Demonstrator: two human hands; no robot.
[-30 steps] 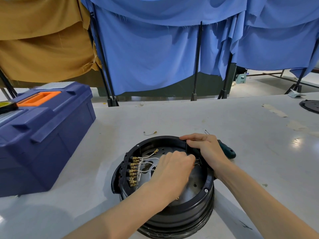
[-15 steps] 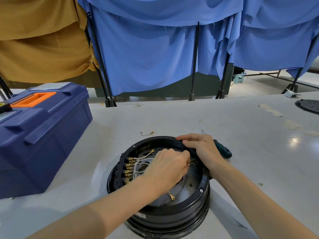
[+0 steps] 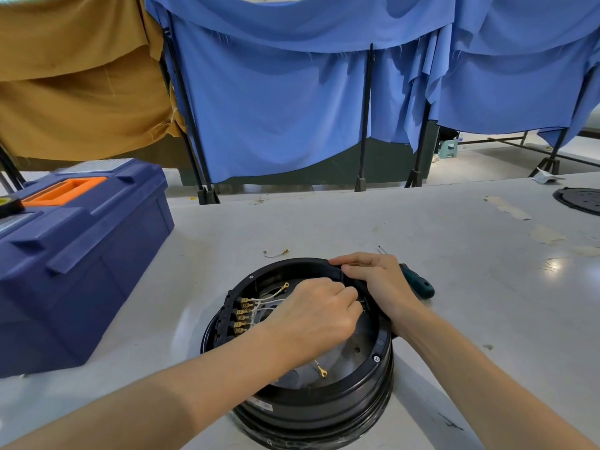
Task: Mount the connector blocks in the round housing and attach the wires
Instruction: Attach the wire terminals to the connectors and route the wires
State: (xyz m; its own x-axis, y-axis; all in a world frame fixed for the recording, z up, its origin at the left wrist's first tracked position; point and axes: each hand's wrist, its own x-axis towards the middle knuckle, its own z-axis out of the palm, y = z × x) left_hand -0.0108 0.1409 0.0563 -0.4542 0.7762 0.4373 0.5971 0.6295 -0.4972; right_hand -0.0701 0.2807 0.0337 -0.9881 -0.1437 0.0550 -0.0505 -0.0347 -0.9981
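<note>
The round black housing (image 3: 354,393) stands on the table in front of me. A black connector block (image 3: 229,315) sits at its left inner wall, with several brass terminals (image 3: 243,315) and white wires (image 3: 264,302) running from it. My left hand (image 3: 316,315) reaches inside the housing, fingers curled at the right inner wall; what they pinch is hidden. My right hand (image 3: 378,285) grips the housing's right rim, fingers curled over the edge. A loose wire end with a brass ring terminal (image 3: 321,371) lies on the housing floor.
A green-handled screwdriver (image 3: 418,282) lies just right of my right hand. A short loose wire (image 3: 276,253) lies behind the housing. A blue toolbox (image 3: 74,254) stands at the left. A black round cover (image 3: 581,199) lies at the far right edge.
Both hands stay at the housing's right inner wall. My left hand has shifted slightly, uncovering the ring-terminal wire on the housing floor. The view has drifted a little.
</note>
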